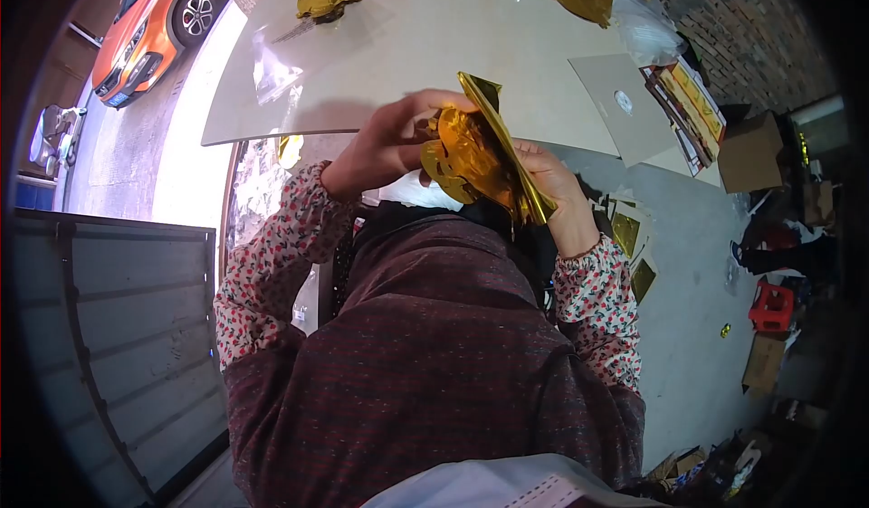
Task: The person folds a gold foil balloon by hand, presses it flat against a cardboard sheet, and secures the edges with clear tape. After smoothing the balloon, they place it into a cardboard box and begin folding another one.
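Gold foil piece (475, 151) sat pinched between both hands above the table (434, 47): left hand (385, 146) and right hand (552, 191) each kept a closed grip on it.

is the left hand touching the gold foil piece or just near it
Touching. The head view shows the left hand with its fingers curled onto the top of the gold foil piece, no gap between them; the right hand supports its other side.

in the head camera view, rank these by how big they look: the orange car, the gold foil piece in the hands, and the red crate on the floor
1. Orange car, partly cut off.
2. Gold foil piece, close to it in apparent size; being nearer the camera inflates it.
3. Red crate, clearly smallest.
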Demonstrator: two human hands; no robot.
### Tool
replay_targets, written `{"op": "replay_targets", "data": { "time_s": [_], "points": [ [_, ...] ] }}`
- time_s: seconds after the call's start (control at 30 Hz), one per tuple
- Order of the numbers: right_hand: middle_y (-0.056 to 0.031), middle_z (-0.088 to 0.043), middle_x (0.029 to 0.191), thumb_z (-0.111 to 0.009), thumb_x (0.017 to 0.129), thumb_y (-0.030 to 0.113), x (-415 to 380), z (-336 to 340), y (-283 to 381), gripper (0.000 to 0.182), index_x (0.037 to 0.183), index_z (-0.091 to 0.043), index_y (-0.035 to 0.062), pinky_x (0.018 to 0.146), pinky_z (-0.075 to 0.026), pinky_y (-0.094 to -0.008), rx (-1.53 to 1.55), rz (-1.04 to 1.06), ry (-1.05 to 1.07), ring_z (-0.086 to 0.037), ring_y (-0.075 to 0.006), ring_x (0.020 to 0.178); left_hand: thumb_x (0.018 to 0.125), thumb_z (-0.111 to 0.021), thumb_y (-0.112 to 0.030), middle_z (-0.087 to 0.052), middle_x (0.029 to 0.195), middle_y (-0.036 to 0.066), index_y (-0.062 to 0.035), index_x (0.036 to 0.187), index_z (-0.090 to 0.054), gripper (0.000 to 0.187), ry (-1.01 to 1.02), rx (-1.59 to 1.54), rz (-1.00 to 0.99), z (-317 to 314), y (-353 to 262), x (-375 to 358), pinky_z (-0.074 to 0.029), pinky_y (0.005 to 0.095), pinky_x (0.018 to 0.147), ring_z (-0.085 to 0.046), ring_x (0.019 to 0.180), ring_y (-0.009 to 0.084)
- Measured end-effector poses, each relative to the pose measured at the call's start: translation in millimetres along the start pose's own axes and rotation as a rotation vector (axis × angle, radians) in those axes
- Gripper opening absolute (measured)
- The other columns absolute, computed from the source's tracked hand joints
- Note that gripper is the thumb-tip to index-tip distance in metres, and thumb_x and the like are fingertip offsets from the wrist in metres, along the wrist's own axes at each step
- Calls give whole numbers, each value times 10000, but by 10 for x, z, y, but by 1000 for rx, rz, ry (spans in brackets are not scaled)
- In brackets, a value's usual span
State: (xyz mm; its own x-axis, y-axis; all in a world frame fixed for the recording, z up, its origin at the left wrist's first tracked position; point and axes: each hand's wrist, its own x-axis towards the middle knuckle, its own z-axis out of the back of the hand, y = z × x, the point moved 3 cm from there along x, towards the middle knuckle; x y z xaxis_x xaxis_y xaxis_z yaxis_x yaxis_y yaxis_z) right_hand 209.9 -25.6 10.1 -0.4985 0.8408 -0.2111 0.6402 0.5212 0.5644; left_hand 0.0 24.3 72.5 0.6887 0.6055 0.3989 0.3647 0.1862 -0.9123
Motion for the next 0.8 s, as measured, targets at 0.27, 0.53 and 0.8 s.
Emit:
{"op": "replay_targets", "data": {
  "time_s": [0.27,0.53,0.8],
  "points": [
    [-106,-699,1039,-613,961,168,-12,-49,7,241,1105,-650,-22,815,-567,-310,-4,-42,46,-694,-175,914,916,-636,-23,-677,880,73,8,1083,-685,177,151,71,-4,-18,-4,2,-507,228,560,-617,654,93],
    [-121,-701,1022,-630,947,175,5,-209,25,259,1116,-635,-20,796,-580,-310,-116,-33,7,-699,-181,883,873,-698,-32,-667,878,93,35,959,-699,110,258,289,14,41,-220,-25,-505,240,612,-625,699,112],
    [-89,-698,1040,-599,974,200,96,-248,-38,245,1120,-636,7,795,-569,-295,-157,179,-68,-686,-150,895,901,-646,-45,-655,941,74,-1,1175,-603,281,-235,47,423,-16,19,-80,-480,240,713,-597,813,100]
  ]
}}
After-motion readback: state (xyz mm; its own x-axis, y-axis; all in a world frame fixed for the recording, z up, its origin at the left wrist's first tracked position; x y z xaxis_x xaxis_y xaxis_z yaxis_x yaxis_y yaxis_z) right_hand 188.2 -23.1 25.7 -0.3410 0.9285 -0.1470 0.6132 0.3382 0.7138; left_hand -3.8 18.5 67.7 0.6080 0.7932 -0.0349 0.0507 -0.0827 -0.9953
